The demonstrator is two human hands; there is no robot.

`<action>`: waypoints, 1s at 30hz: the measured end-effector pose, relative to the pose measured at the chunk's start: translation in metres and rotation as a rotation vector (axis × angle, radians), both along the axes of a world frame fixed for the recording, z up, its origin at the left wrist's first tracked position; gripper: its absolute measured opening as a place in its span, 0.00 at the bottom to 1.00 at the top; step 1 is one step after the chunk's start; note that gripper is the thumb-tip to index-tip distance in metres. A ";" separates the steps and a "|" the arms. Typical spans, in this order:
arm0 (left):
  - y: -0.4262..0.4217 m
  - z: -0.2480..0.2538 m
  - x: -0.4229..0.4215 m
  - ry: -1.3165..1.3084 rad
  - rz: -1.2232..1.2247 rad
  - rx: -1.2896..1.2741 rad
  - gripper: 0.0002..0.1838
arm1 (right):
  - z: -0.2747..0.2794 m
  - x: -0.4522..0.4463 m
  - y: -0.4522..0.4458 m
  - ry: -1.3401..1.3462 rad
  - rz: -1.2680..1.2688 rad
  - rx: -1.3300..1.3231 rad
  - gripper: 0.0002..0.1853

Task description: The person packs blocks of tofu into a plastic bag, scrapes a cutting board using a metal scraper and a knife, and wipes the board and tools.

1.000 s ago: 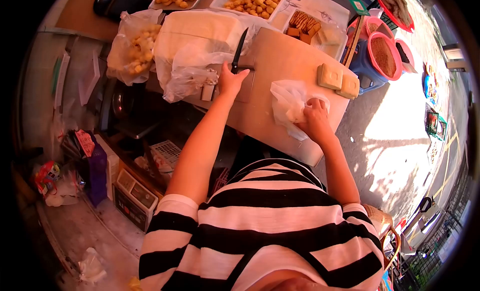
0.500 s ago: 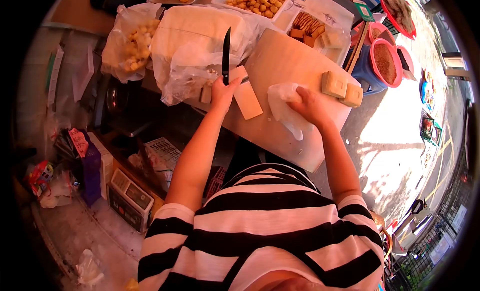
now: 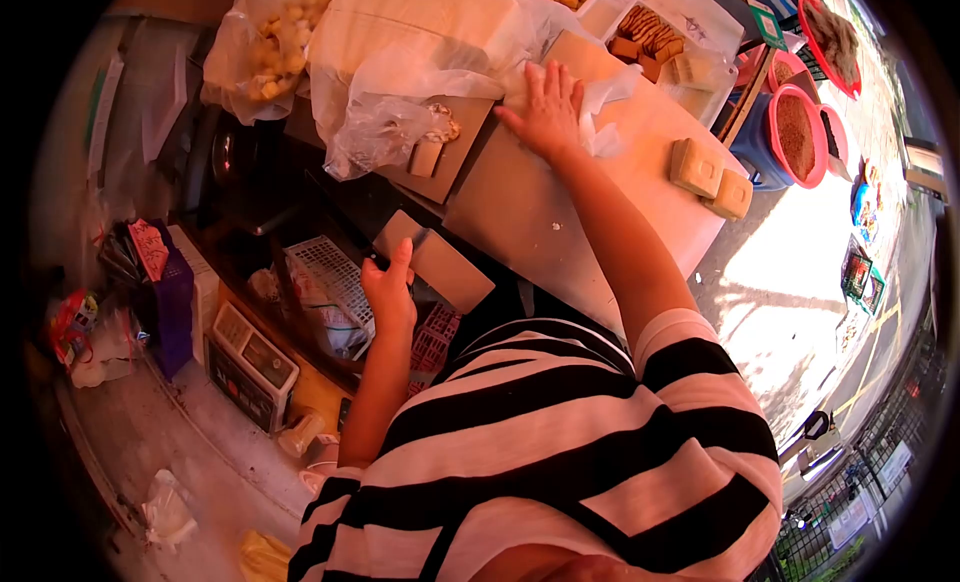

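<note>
My left hand is low at the table's near edge, closed around a knife with a dark narrow blade and a flat rectangular plate that looks like a scraper. The knife is hard to make out against the dark background. My right hand is stretched out with fingers spread over a thin clear plastic bag; whether it presses on the bag I cannot tell. Two pale tofu-like blocks sit to its right on the cutting board. A large pale slab under plastic is at the left.
A bag of round yellow balls stands at the back left. Sliced brown pieces fill a tray at the back. Buckets of grain are beyond the board's right side. A weighing scale and a white basket are lower left.
My left hand has moved down and toward me with the knife and plate, off the board. My right hand has gone forward and left with the plastic bag, and its fingers have opened.
</note>
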State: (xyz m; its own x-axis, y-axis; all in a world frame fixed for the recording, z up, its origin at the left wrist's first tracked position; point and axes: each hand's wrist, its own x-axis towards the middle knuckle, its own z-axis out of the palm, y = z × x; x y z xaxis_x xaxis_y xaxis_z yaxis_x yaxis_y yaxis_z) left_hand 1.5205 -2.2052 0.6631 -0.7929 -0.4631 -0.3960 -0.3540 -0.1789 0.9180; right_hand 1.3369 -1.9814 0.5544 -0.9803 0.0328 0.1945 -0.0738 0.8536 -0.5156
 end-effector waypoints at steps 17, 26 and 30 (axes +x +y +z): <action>0.002 -0.059 0.057 -0.312 -0.065 0.601 0.07 | 0.001 -0.061 0.106 -0.067 -0.120 0.053 0.28; 0.001 -0.066 0.028 -0.278 -0.143 0.710 0.04 | -0.002 0.111 -0.026 0.029 0.450 -0.065 0.25; 0.005 -0.052 0.022 -0.302 -0.133 0.680 0.05 | 0.042 0.132 -0.001 -0.238 0.473 -0.470 0.24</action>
